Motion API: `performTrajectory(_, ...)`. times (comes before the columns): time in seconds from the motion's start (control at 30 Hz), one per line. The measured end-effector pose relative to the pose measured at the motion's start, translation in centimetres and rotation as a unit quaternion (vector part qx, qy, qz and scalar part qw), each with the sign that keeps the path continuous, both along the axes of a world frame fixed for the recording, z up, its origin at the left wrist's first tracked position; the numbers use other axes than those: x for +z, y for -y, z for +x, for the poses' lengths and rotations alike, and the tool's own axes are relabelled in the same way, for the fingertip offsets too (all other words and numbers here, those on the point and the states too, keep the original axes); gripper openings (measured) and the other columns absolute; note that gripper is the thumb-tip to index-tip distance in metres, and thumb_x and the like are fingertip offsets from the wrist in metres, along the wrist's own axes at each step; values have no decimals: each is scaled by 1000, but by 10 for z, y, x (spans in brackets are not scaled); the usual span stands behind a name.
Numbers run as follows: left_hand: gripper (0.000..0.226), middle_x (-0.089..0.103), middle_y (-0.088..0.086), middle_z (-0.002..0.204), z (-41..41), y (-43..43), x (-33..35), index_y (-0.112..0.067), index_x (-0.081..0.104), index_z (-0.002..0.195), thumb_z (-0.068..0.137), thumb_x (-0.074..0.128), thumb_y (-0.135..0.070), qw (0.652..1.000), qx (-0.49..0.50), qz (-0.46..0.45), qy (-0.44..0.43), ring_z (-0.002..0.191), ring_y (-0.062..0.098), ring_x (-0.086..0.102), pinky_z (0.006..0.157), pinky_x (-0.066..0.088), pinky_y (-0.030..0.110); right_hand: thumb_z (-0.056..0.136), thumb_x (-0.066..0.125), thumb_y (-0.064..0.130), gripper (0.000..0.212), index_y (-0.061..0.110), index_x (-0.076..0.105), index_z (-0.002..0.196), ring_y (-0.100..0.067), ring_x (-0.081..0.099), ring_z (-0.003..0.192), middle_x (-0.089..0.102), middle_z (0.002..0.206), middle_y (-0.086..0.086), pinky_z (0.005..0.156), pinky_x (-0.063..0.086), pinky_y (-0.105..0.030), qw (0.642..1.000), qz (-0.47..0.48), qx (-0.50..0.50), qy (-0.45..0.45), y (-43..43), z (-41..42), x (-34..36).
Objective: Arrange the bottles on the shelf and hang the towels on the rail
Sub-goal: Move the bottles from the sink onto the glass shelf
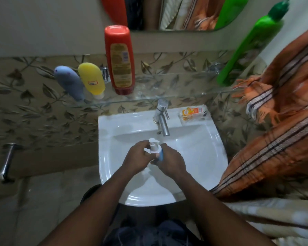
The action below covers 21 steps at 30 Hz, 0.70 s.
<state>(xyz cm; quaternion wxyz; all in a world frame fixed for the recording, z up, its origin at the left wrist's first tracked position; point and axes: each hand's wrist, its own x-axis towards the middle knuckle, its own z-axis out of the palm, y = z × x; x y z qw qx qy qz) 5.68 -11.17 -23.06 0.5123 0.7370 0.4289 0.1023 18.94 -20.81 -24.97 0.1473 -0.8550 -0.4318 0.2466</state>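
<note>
Over the white sink (212, 144) both my hands hold a small blue pump bottle (155, 148) with a white pump head. My left hand (139, 158) grips its left side, and my right hand (171, 162) wraps its lower right side. On the glass shelf (167, 96) above stand a grey-blue bottle (69, 82), a yellow bottle (92, 79), a tall red bottle (119, 59) and, at the far right, a green bottle (247, 48). An orange striped towel (281, 121) hangs at the right.
A steel tap (162, 118) rises at the back of the sink, with an orange soap packet (194, 114) beside it. A chrome rail bracket (7, 162) sticks out of the wall at the left. A mirror (176, 13) hangs above the shelf. A pale patterned cloth (283, 219) lies at lower right.
</note>
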Motion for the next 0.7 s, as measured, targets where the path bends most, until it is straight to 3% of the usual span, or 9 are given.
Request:
performTrajectory(0.13, 53, 71, -13, 118, 16, 20, 21, -39, 59, 121, 78, 89, -32, 999, 13, 10, 44, 96, 10, 70, 80, 55, 27, 81, 75, 32, 34, 22, 54, 107, -29, 69, 91, 73, 103, 0, 70, 53, -36, 998, 62, -28, 4, 8, 5, 27)
performTrajectory(0.27, 52, 72, -18, 106, 30, 26, 44, -41, 57, 110, 72, 90, -30, 997, 46, 30, 55, 95, 12, 70, 81, 58, 36, 80, 69, 27, 36, 29, 55, 114, -24, 69, 91, 73, 104, 4, 75, 58, -40, 991, 121, -50, -30, 17, 10, 54)
performTrajectory(0.37, 49, 74, -18, 104, 38, 25, 71, -41, 59, 107, 70, 89, -31, 992, 56, 45, 102, 97, 9, 70, 81, 57, 32, 79, 77, 29, 52, 32, 54, 125, -10, 70, 96, 71, 114, 14, 83, 59, -34, 977, 182, -70, -85, 24, 20, 77)
performTrajectory(0.47, 51, 75, -19, 109, 47, 25, 100, -40, 63, 114, 71, 88, -28, 980, 41, 52, 187, 104, 5, 70, 87, 59, 33, 78, 81, 30, 50, 35, 56, 120, -3, 70, 98, 71, 112, 17, 83, 56, -28, 969, 217, -75, -91, 28, 34, 102)
performTrajectory(0.57, 51, 74, -19, 116, 58, 31, 122, -35, 64, 123, 80, 88, -20, 969, 25, 77, 233, 108, 5, 69, 92, 57, 30, 75, 79, 26, 50, 33, 61, 121, -5, 70, 98, 75, 111, 13, 82, 58, -32, 958, 264, -84, -71, 28, 45, 123)
performTrajectory(0.7, 50, 74, -16, 115, 78, 39, 147, -31, 64, 123, 80, 90, -26, 966, 43, 93, 236, 106, 4, 69, 82, 55, 23, 77, 73, 17, 43, 28, 65, 118, -14, 67, 88, 77, 101, 6, 67, 48, -30, 942, 326, -85, -7, 23, 58, 154)
